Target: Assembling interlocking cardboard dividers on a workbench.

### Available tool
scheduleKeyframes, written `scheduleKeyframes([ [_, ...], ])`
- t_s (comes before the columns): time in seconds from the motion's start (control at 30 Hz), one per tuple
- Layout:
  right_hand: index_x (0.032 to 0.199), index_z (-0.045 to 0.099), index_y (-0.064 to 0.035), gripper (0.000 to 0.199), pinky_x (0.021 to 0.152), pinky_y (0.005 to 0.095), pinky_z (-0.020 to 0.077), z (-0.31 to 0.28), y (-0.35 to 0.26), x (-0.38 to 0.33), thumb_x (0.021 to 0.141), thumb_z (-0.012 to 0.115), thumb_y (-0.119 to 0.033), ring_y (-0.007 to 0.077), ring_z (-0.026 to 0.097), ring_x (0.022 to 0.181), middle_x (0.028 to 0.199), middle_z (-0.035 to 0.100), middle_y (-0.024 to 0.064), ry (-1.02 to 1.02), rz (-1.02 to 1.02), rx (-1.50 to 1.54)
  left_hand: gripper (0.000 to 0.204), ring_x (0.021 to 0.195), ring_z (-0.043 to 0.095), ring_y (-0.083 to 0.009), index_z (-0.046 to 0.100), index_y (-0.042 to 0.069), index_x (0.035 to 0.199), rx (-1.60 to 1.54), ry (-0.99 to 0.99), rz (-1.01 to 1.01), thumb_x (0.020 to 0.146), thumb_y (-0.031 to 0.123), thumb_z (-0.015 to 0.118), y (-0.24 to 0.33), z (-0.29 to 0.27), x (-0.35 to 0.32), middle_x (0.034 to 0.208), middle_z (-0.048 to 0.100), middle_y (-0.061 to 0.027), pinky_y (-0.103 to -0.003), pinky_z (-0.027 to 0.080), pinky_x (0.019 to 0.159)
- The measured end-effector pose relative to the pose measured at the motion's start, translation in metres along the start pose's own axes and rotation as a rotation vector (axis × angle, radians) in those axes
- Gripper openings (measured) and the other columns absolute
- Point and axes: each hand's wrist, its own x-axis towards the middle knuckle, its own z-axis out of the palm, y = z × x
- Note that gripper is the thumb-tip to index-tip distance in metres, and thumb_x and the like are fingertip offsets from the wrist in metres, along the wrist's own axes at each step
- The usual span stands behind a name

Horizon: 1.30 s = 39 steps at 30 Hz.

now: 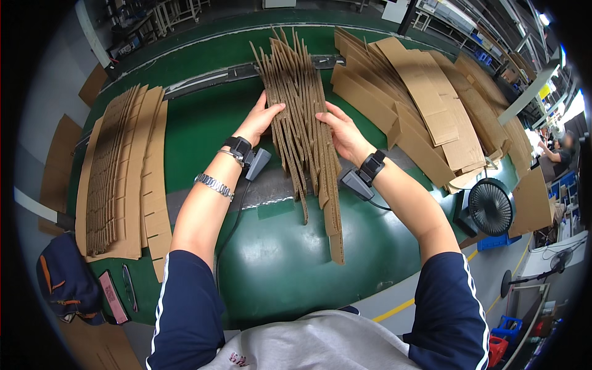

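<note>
A thick bundle of cardboard strips stands on edge between my two hands, its ends uneven and fanned out at the far side. My left hand presses the bundle's left side, thumb on top. From the right, my right hand grips the opposite side, thumb also on the upper edges. Some strips stick out toward me lower than the rest, the longest at the near right. The fingers beneath and behind the strips are partly hidden.
Stacked cardboard pieces lie on the green table at left. A larger cardboard pile spreads at right, near a black fan. A dark blue bag, pink phone and glasses are at the near left.
</note>
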Motion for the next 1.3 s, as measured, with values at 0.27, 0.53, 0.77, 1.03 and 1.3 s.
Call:
scheduleKeyframes([
  [0.27,0.142,0.038,-0.0001,0.064,0.099,0.0327,0.0454,-0.026,-0.022,0.062,0.093,0.066,-0.029,0.0178,0.056,0.117,0.132,0.055,0.0096,-0.026,-0.008,-0.092,0.084,0.135,0.039,-0.0221,0.017,0.003,0.152,0.240,-0.006,0.116,0.091,0.037,0.065,-0.001,-0.003,0.012,0.146,0.042,-0.0157,-0.033,0.029,0.112],
  [0.53,0.144,0.039,-0.0015,0.079,0.108,0.0417,0.0335,-0.039,-0.042,0.031,0.092,0.053,-0.060,0.0242,0.042,0.132,0.138,0.049,0.0143,0.066,0.165,-0.613,0.111,0.147,0.013,-0.0353,0.009,-0.015,0.146,0.236,0.345,-0.080,0.087,0.071,0.047,0.019,-0.007,-0.015,0.155,0.013,-0.0307,-0.038,0.016,0.118],
  [0.77,0.127,0.053,0.0110,0.081,0.095,0.0349,0.0476,-0.102,-0.130,0.001,0.083,0.068,-0.054,0.0320,0.061,0.111,0.119,0.063,0.0263,0.163,-0.250,-1.286,0.096,0.138,0.033,-0.0333,0.027,0.006,0.149,0.199,0.280,-0.073,0.084,0.073,0.051,0.060,-0.042,-0.055,0.148,0.032,-0.0237,-0.050,0.032,0.108],
  [1.03,0.121,0.059,0.0040,0.092,0.103,0.0429,0.0440,-0.195,-0.198,-0.041,0.063,0.077,-0.065,0.0370,0.052,0.124,0.132,0.053,0.0264,0.654,0.177,-1.996,0.076,0.136,0.039,-0.0291,0.036,-0.001,0.144,0.626,0.470,0.086,0.091,0.048,0.060,0.133,-0.149,-0.154,0.147,0.040,-0.0209,-0.038,0.030,0.111],
  [1.3,0.145,0.030,0.0027,0.107,0.103,0.0430,0.0428,-0.196,-0.143,-0.032,0.068,0.079,-0.053,0.0345,0.049,0.126,0.144,0.043,0.0229,0.774,-0.272,-2.184,0.077,0.133,0.042,-0.0344,0.042,-0.005,0.139,1.346,0.652,-0.185,0.085,0.045,0.064,0.113,-0.263,-0.279,0.141,0.045,-0.0260,-0.040,0.034,0.111],
])
